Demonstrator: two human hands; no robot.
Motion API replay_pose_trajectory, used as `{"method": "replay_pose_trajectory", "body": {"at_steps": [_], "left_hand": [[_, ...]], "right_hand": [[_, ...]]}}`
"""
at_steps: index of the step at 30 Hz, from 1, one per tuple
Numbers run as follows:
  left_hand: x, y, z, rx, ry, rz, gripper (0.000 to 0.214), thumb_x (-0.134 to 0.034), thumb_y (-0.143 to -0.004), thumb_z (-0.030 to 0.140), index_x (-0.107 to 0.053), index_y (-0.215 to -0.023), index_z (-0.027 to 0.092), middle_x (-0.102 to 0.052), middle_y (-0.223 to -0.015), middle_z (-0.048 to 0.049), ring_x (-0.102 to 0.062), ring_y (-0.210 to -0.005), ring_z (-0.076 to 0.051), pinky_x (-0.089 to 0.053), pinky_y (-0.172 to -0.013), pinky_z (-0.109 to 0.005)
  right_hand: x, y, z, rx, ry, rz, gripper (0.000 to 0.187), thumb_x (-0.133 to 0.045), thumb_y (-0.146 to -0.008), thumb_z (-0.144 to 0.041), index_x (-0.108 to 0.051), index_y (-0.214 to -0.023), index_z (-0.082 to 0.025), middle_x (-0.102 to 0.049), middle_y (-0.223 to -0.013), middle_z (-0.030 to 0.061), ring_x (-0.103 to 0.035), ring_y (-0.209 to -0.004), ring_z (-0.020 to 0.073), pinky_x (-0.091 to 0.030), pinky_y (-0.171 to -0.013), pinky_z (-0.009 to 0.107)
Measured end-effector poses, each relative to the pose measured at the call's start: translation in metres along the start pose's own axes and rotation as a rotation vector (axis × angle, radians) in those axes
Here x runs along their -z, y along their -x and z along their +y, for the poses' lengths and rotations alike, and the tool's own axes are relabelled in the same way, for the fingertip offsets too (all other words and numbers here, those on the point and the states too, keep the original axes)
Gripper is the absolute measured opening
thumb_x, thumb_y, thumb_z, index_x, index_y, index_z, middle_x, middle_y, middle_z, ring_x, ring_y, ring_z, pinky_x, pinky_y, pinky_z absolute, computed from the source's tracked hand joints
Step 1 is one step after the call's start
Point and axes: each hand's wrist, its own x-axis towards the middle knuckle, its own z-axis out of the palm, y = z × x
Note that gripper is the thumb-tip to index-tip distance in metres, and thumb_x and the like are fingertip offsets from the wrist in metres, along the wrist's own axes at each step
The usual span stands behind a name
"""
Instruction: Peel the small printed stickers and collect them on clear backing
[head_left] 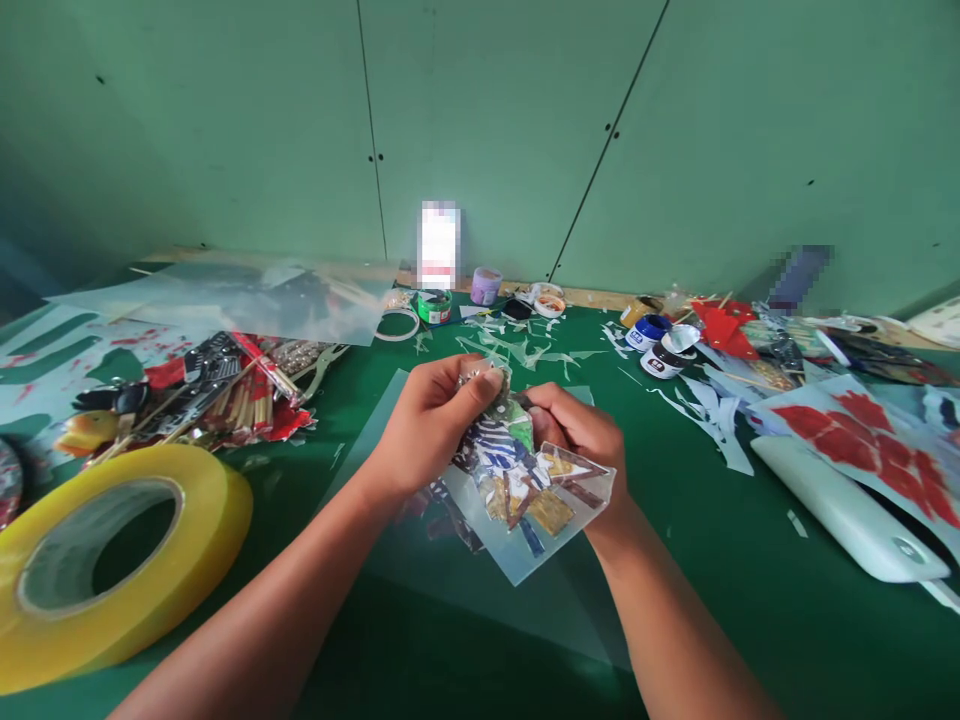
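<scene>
Your held sheet reads as clear, glossy plastic, its painted patches duller and rougher. Lower left of frame, your tape roll: smooth, shiny plastic. Right: white handle, smooth satin plastic. Upper left: film sheet, frosted, translucent. Your tabletop looks smooth, faintly glossy; wall, upper frame, matt.

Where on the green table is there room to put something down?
The green tabletop is mostly bare between the right forearm and the white plastic tool, apart from a small scrap near the tool. A narrower gap lies between the yellow tape roll and left forearm. It's crowded behind the tape, with bundled sticks, and around the paint jars.
</scene>
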Motion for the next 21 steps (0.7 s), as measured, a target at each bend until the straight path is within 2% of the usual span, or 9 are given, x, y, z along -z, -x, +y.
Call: {"method": "replay_pose_trajectory", "body": {"at_steps": [9,16,21], "left_hand": [[0.0061,-0.0014,0.0010,-0.056,-0.159,0.006,0.032,-0.058,-0.086,0.033,-0.043,-0.062,0.018,-0.037,-0.057,0.0046,-0.030,-0.051,-0.007,-0.026,-0.045,-0.021],[0.0047,0.0002,0.0042,-0.022,-0.196,-0.004,0.035,-0.060,-0.086,0.038,-0.045,-0.062,0.018,-0.039,-0.058,0.0040,-0.032,-0.051,-0.007,-0.028,-0.046,-0.022],[0.0038,0.0009,0.0053,-0.001,-0.175,0.004,0.038,-0.062,-0.084,0.043,-0.044,-0.061,0.018,-0.039,-0.057,0.0041,-0.032,-0.050,-0.007,-0.028,-0.045,-0.022]], "right_hand": [[-0.0009,-0.0009,-0.0023,0.101,0.146,0.075,0.017,-0.047,-0.095,-0.016,-0.062,-0.088,-0.020,-0.060,-0.067,-0.0039,-0.050,-0.054,0.0066,-0.040,-0.051,0.020],[0.0025,-0.0022,-0.0046,0.006,0.100,-0.042,0.024,-0.044,-0.098,-0.025,-0.066,-0.089,-0.022,-0.064,-0.072,0.0011,-0.056,-0.062,0.0123,-0.045,-0.055,0.024],[0.0014,-0.0022,-0.0068,-0.039,0.042,-0.062,0.026,-0.043,-0.099,-0.027,-0.067,-0.090,-0.022,-0.064,-0.072,0.0019,-0.055,-0.060,0.0123,-0.044,-0.053,0.024]]}}
